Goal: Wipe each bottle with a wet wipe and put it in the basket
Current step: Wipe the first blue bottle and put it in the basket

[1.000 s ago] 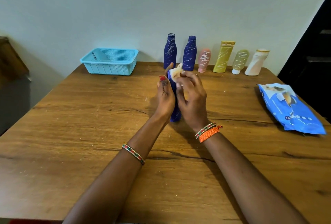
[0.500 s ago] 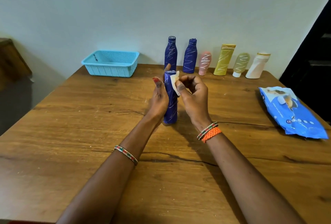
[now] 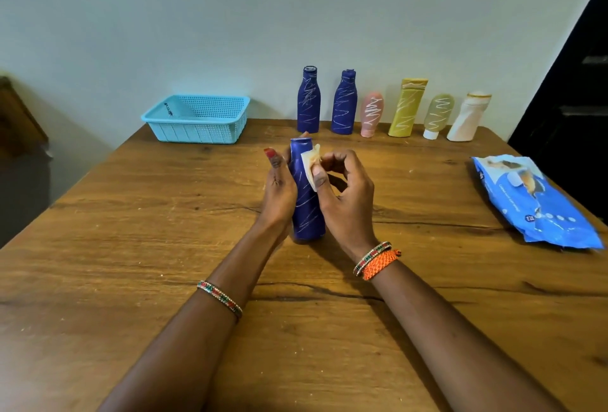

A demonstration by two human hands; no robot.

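A dark blue bottle (image 3: pixel 307 211) with white scribbles stands upright on the wooden table (image 3: pixel 131 247) at its middle. My left hand (image 3: pixel 279 191) holds the bottle from the left, fingers wrapped behind it. My right hand (image 3: pixel 345 194) pinches a small folded wet wipe (image 3: pixel 311 163) and presses it against the bottle's upper right side. The light blue basket (image 3: pixel 197 118) sits at the back left with no bottle visible inside it.
Along the wall stand two more blue bottles (image 3: pixel 308 100) (image 3: pixel 343 104), a pink tube (image 3: pixel 371 113), a yellow tube (image 3: pixel 407 107), a green tube (image 3: pixel 437 115) and a white bottle (image 3: pixel 467 117). A blue wipes pack (image 3: pixel 533 201) lies at the right edge.
The right hand has slid the wipe from the bottle's top down onto its upper right side. The bottle's neck now shows; the left hand keeps its hold.
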